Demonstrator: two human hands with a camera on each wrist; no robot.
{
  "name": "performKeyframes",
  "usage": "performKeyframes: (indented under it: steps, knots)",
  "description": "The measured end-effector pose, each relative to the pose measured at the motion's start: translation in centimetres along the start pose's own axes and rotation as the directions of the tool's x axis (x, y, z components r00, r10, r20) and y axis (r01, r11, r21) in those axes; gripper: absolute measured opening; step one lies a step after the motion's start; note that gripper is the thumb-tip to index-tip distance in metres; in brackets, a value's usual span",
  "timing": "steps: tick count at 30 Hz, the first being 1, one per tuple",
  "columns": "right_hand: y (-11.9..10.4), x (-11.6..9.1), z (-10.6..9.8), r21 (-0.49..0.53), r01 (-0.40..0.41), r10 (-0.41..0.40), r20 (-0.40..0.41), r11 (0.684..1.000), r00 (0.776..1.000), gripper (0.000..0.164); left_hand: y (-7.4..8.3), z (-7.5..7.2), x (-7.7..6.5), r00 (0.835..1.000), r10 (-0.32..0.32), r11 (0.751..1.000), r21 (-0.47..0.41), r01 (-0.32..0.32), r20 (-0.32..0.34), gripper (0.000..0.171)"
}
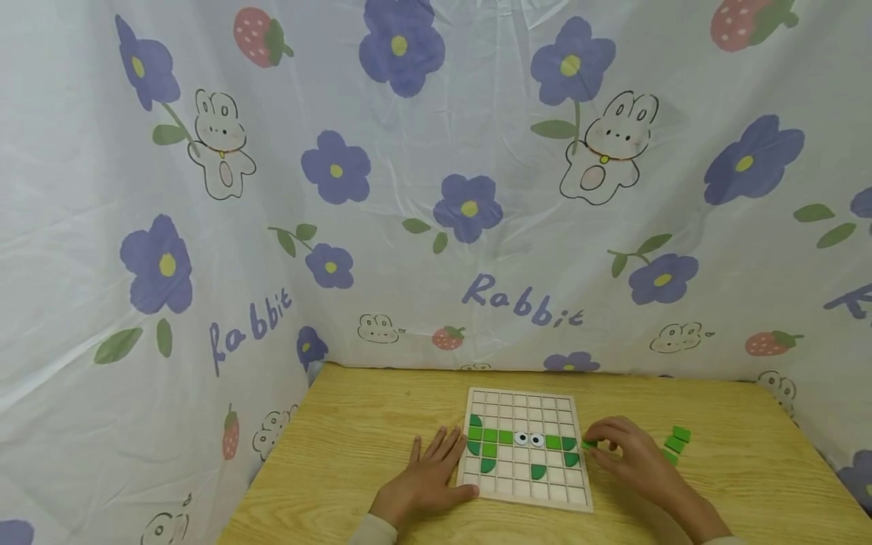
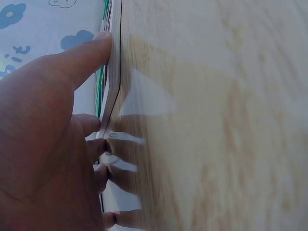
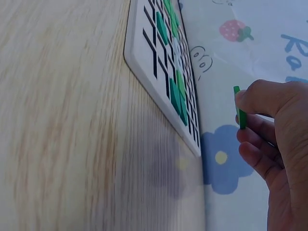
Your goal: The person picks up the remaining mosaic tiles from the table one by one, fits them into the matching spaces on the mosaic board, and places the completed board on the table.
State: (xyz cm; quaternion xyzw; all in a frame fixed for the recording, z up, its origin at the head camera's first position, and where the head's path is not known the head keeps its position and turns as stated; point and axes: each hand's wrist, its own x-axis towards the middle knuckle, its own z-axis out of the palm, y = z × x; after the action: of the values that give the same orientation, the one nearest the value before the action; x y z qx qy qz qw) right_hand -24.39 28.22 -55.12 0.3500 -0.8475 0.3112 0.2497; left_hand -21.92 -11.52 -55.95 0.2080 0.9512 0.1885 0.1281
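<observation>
A pale wooden grid board point(image 1: 523, 402) lies on the table, with green square tiles, dark green quarter-round tiles point(image 1: 538, 472) and two eye tiles point(image 1: 529, 439) in its cells. Fingers spread, my left hand point(image 1: 425, 481) rests at the board's left edge, its thumb by the near left corner. Just beyond the right edge, my right hand point(image 1: 636, 463) pinches a small green tile point(image 3: 240, 111) between thumb and fingers. In the right wrist view this tile is held edge-on, above the table.
Several loose green square tiles point(image 1: 677, 438) lie on the wooden table point(image 1: 354, 424) to the right of my right hand. A white curtain point(image 1: 409, 303) printed with rabbits, flowers and strawberries hangs behind the table and along its left side.
</observation>
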Motion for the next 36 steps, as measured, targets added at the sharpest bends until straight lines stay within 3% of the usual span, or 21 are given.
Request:
performKeyframes:
  steps: [5,21,36]
  knots:
    - [-0.5,0.8,0.8,0.018,-0.003,0.003,0.02,1.0,1.0,0.035,-0.1,0.1,0.0,1.0,0.009,1.0,0.007,-0.009,-0.002,0.093]
    - [-1.9,3.2,2.9,0.063,0.092,-0.093,0.014,0.994,0.996,0.032,0.2,0.1,-0.1,1.0,0.018,1.0,-0.004,-0.018,-0.003,0.093]
    - [-3.1,4.8,5.4,0.112,0.093,-0.099,0.045,0.989,0.994,0.025,0.0,0.1,0.0,1.0,0.007,1.0,0.009,-0.007,-0.006,0.092]
